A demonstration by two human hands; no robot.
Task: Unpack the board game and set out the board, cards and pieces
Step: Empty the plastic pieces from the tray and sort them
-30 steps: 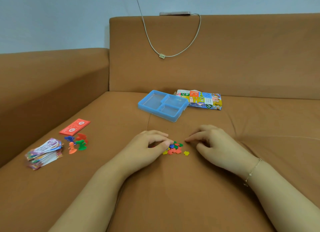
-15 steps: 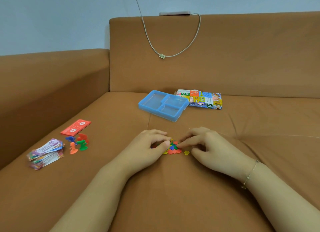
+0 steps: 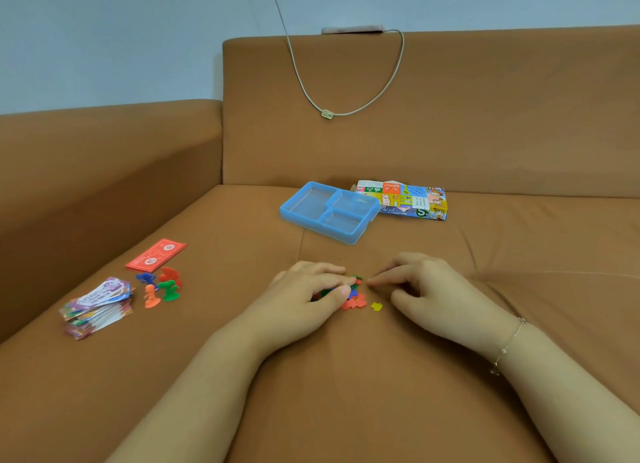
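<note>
A heap of small coloured tokens [image 3: 354, 294] is being worked on the seat of a brown sofa [image 3: 485, 123], with a hand at either side. The left hand [image 3: 304, 298] is laid over the heap's left edge, fingers curled and thumb tip pressed against the tokens; whether a token is actually pinched cannot be told, since the heap is half hidden beneath it. The right hand [image 3: 427, 289] is held just beside the heap, forefinger stretched toward it and the other fingers loosely bent, with nothing gripped. One yellow token [image 3: 376, 306] is seen apart from the rest, between the two hands.

Much is already set out. A stack of cards [image 3: 98, 306] and a red card [image 3: 156, 254] are placed at the left, with four pawns [image 3: 162, 286] standing between them. The blue tray [image 3: 329, 211] is seen emptied behind the hands, its far corner touching the box [image 3: 412, 201].

The step in hand is judged to be the sorting or spreading of the tokens. For the next move, a light fingertip pinch is called for, as the pieces are thin and lie flat on soft fabric. No board is yet seen unfolded.
</note>
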